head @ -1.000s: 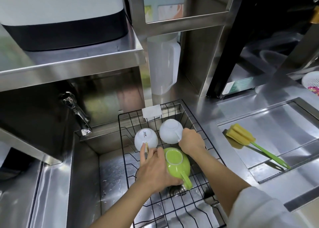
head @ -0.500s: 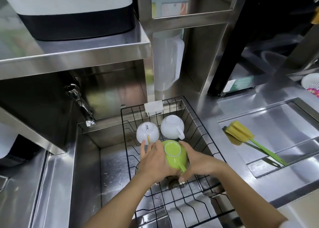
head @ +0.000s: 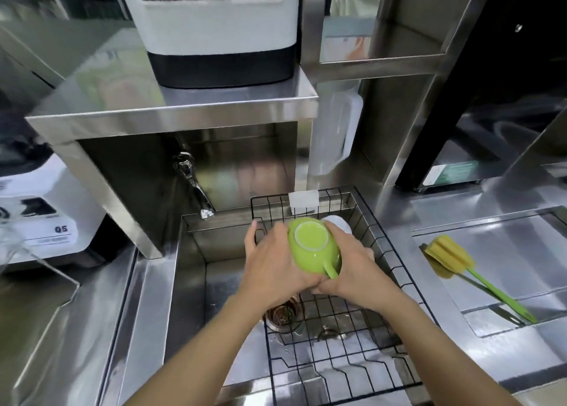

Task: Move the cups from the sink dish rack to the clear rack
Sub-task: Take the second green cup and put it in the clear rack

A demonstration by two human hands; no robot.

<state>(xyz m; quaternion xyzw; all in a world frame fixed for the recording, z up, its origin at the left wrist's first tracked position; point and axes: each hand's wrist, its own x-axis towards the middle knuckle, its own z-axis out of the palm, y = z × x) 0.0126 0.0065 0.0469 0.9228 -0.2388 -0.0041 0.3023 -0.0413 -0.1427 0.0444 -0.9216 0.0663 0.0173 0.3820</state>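
Observation:
A green cup (head: 313,246) is upside down, its pale base ring facing up and its handle pointing toward me. My left hand (head: 273,261) grips its left side and my right hand (head: 349,261) grips its right side, and they hold it above the black wire dish rack (head: 383,252) in the sink. Behind the green cup, part of a white cup (head: 339,223) shows in the rack. Any other cup there is hidden by my hands. At the far left edge a clear plastic piece (head: 18,252) is visible, too blurred to identify.
A tap (head: 193,184) sticks out over the steel sink (head: 190,283) under a steel shelf (head: 184,111) that carries a white and black appliance (head: 214,28). A translucent jug (head: 334,135) stands behind the rack. A yellow sponge brush with green handle (head: 454,261) lies in the right basin.
My right hand left the white cup and joined the left hand on the green cup. Both hands have lifted it up off the rack and back.

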